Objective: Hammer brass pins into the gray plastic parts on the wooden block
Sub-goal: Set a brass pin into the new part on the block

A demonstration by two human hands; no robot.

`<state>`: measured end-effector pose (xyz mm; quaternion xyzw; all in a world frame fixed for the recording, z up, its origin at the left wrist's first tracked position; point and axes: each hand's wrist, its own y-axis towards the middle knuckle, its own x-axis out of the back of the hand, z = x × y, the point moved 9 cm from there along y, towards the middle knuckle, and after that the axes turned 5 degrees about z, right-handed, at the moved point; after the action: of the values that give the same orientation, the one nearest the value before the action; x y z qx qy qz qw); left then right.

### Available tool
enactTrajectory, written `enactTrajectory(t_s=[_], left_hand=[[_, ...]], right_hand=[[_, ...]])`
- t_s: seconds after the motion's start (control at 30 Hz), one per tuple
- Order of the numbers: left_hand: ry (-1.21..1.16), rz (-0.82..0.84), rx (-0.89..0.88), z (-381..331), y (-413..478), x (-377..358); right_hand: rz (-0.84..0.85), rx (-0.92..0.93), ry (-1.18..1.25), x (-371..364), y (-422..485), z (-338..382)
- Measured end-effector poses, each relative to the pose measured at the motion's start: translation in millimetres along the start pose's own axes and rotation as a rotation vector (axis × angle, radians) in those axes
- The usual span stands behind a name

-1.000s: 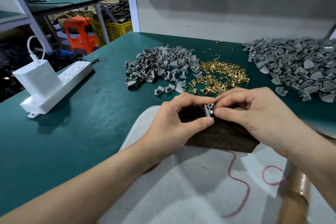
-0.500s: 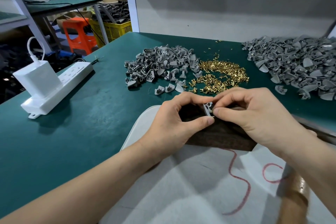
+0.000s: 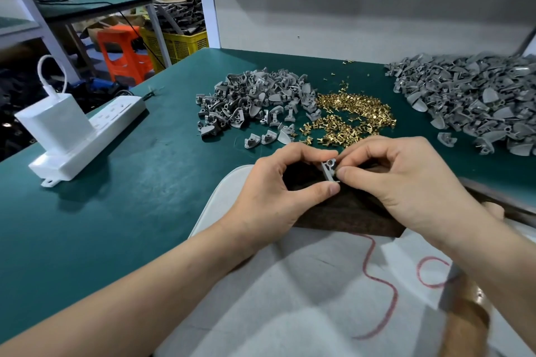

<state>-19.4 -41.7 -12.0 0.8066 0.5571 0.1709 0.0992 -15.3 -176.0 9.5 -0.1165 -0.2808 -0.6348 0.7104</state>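
A small gray plastic part [image 3: 329, 169] stands over the dark wooden block [image 3: 348, 216] in the middle of the view. My left hand [image 3: 278, 185] pinches the part between thumb and forefinger from the left. From the right, my right hand [image 3: 406, 180] pinches it with thumb and forefinger; any brass pin there is hidden by the fingertips. Loose brass pins [image 3: 352, 116] lie in a heap just beyond my hands. A wooden hammer handle [image 3: 467, 324] lies at the lower right.
A pile of gray parts [image 3: 255, 98] sits left of the pins, and a bigger pile [image 3: 470, 98] at the right. A white power strip with a charger [image 3: 84, 136] lies at the left of the green table [image 3: 145, 197]. A white sheet with red string [image 3: 313, 298] covers the near edge.
Both hands stay on the gray part over the block. My right fingers have shifted slightly on the part; the brass spot seen there a second ago no longer shows.
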Motion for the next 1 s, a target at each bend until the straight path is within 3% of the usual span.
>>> enactTrajectory(t_s=[1.0], left_hand=[[-0.050,0.039,0.065,2.5,2.1,-0.4]], right_hand=[[0.069,0.052,-0.090,-4.1,-1.1,11.3]])
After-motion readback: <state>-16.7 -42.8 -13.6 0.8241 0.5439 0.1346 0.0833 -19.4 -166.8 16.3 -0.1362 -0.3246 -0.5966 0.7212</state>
